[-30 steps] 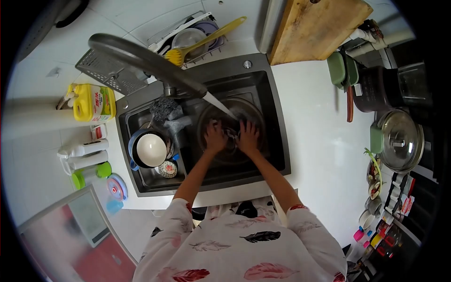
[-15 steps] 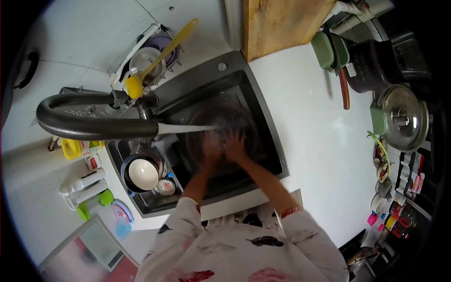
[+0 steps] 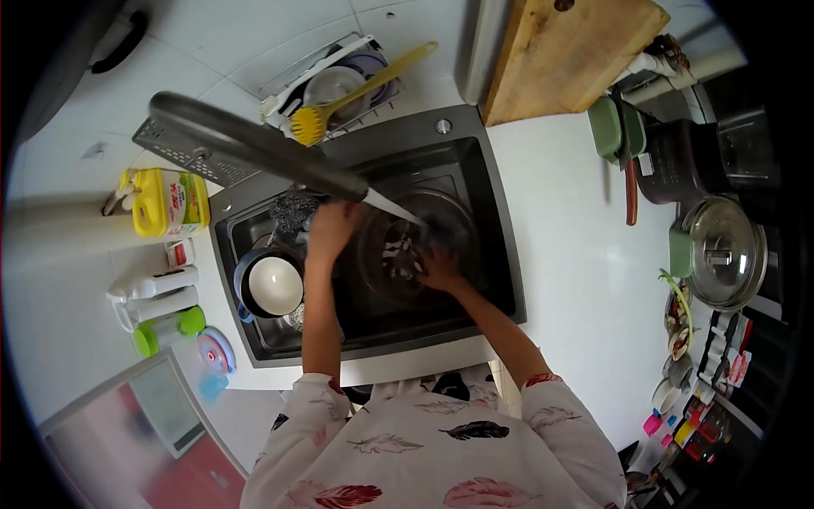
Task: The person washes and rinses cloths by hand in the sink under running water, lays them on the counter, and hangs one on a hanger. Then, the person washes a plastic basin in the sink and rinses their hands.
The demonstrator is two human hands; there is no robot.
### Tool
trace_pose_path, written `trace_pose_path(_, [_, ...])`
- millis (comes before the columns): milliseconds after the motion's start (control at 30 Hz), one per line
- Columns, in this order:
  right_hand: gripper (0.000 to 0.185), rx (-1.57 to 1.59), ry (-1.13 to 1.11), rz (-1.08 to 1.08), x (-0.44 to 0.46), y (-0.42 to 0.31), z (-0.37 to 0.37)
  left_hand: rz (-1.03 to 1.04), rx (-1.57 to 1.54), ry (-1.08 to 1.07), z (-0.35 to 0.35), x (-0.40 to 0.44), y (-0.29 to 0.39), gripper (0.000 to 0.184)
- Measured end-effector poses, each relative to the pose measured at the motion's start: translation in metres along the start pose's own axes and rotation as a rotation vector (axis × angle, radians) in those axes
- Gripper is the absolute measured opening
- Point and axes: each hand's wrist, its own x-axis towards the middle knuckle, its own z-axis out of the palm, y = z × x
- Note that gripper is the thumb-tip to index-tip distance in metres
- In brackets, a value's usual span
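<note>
In the large right compartment of the dark sink (image 3: 496, 254) lies a round, dark vessel (image 3: 363, 267), its exact kind unclear. My right hand (image 3: 439, 267) is at its right side, fingers spread, below the water stream. Over the divider my left hand (image 3: 332, 227) is raised beneath the end of the dark faucet (image 3: 280, 157); the spout partly hides its fingers, and I cannot see a thing in them. Water (image 3: 394, 206) runs from the spout into the vessel. Beside my left hand sits a wiry dark scourer (image 3: 294, 212).
A white bowl (image 3: 276, 287) rests in a blue-rimmed pot (image 3: 244, 284) in the small left compartment. A yellow brush (image 3: 365, 89) lies across the rack behind. On the left stands a yellow jug (image 3: 151, 204); a cutting board (image 3: 568, 64) leans at the back right.
My left hand has left the vessel and moved left and up toward the faucet. My right hand remains in the vessel. The spout now points more down to the right; the view has also shifted.
</note>
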Motion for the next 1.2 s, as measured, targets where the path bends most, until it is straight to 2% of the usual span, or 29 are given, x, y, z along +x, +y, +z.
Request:
trace_pose_path(67, [0.078, -0.087, 0.186, 0.056, 0.003, -0.006, -0.005, 0.034, -0.048, 0.053, -0.028, 0.007, 0.002, 0.024])
trace_pose_path(100, [0.078, -0.092, 0.188, 0.047, 0.001, -0.013, -0.007, 0.030, -0.047, 0.062, -0.031, 0.008, 0.001, 0.024])
trace_pose_path(167, [0.075, -0.004, 0.328, -0.113, -0.006, -0.030, -0.007, 0.072, -0.218, 0.047, -0.033, 0.013, -0.001, 0.024])
trace_pose_path(200, [0.075, -0.008, 0.327, -0.117, -0.004, -0.035, 0.000, 0.155, -0.191, 0.123, -0.030, 0.020, -0.006, 0.023])
trace_pose_path(267, [0.069, -0.163, 0.298, -0.399, -0.005, -0.043, 0.019, 0.105, -0.170, 0.102, -0.028, 0.034, -0.008, 0.023])
trace_pose_path(300, [0.069, -0.168, 0.293, -0.405, -0.002, -0.043, 0.021, 0.065, -0.148, 0.087, -0.027, 0.040, -0.005, 0.023])
trace_pose_path(333, [0.067, -0.176, 0.194, -0.401, 0.001, -0.043, 0.023, 0.152, -0.110, 0.170, -0.023, 0.040, -0.006, 0.023])
trace_pose_path(367, [0.066, -0.183, 0.094, -0.395, 0.003, -0.044, 0.025, 0.146, -0.110, 0.171, -0.023, 0.038, -0.004, 0.023])
trace_pose_path(433, [0.062, -0.139, 0.023, -0.393, 0.008, -0.032, 0.000, -0.069, -0.374, 0.019, -0.024, 0.031, -0.002, 0.024])
trace_pose_path(467, [0.058, -0.099, -0.038, -0.389, 0.011, -0.028, -0.011, -0.068, -0.374, 0.019, -0.020, 0.028, -0.005, 0.024])
trace_pose_path(500, [0.058, -0.101, -0.038, -0.388, 0.013, -0.029, 0.006, -0.109, -0.367, -0.099, -0.010, 0.022, -0.011, 0.024])
trace_pose_path(567, [0.040, -0.309, 0.583, -0.259, 0.015, -0.040, 0.045, -0.217, -0.461, -0.344, 0.015, 0.006, -0.021, 0.021])
trace_pose_path(600, [0.034, -0.297, 0.446, -0.291, 0.013, -0.044, 0.040, -0.283, -0.559, -0.472, 0.032, -0.002, -0.027, 0.018])
trace_pose_path(667, [0.032, -0.287, 0.387, -0.339, 0.014, -0.038, 0.034, 0.315, -0.175, -0.551, 0.084, -0.015, -0.051, 0.019])
trace_pose_path(700, [0.031, -0.285, 0.337, -0.393, 0.019, -0.035, 0.029, 0.285, -0.120, -0.588, 0.106, -0.025, -0.054, 0.022])
trace_pose_path(733, [0.031, -0.286, 0.340, -0.393, 0.028, -0.032, 0.028, -0.062, -0.562, -0.733, 0.114, -0.037, -0.046, 0.031])
trace_pose_path(767, [0.029, -0.058, 0.305, -0.353, 0.036, -0.029, 0.033, -0.064, -0.561, -0.733, 0.128, -0.048, -0.044, 0.031])
trace_pose_path(800, [0.027, 0.169, 0.266, -0.309, 0.039, -0.029, 0.036, -0.389, -0.715, -0.634, 0.148, -0.057, -0.045, 0.039])
trace_pose_path(833, [0.027, 0.170, 0.269, -0.310, 0.033, -0.037, 0.023, -0.709, -0.858, -0.516, 0.159, -0.063, -0.044, 0.047])
trace_pose_path(867, [0.025, 0.258, 0.275, -0.277, 0.017, -0.053, -0.007, -0.705, -0.857, -0.517, 0.156, -0.068, -0.034, 0.047])
trace_pose_path(933, [0.023, 0.343, 0.285, -0.237, -0.008, -0.075, -0.048, -1.082, -0.964, -0.227, 0.139, -0.074, -0.009, 0.067])
trace_pose_path(967, [0.025, 0.376, 0.272, -0.277, -0.017, -0.082, -0.059, -1.078, -0.965, -0.232, 0.135, -0.074, -0.010, 0.067])
trace_pose_path(1033, [0.026, 0.407, 0.261, -0.318, -0.029, -0.090, -0.079, -1.157, -1.568, -0.474, 0.125, -0.076, -0.020, 0.066])
trace_pose_path(1067, [0.028, 0.515, 0.239, -0.362, -0.033, -0.092, -0.090, -1.137, -1.708, -0.467, 0.125, -0.076, -0.020, 0.058])
trace_pose_path(1100, [0.030, 0.622, 0.216, -0.406, -0.039, -0.096, -0.105, -1.134, -1.708, -0.467, 0.128, -0.077, -0.021, 0.058])
trace_pose_path(1133, [0.032, 0.706, 0.048, -0.275, -0.046, -0.099, -0.122, -1.091, -1.770, -0.394, 0.133, -0.079, -0.020, 0.050])
trace_pose_path(1167, [0.032, 0.705, 0.051, -0.275, -0.047, -0.095, -0.124, -1.046, -1.830, -0.320, 0.137, -0.081, -0.019, 0.042])
trace_pose_path(1200, [0.033, 0.860, 0.106, -0.325, -0.047, -0.091, -0.122, -0.953, -1.928, -0.343, 0.141, -0.083, -0.019, 0.037])
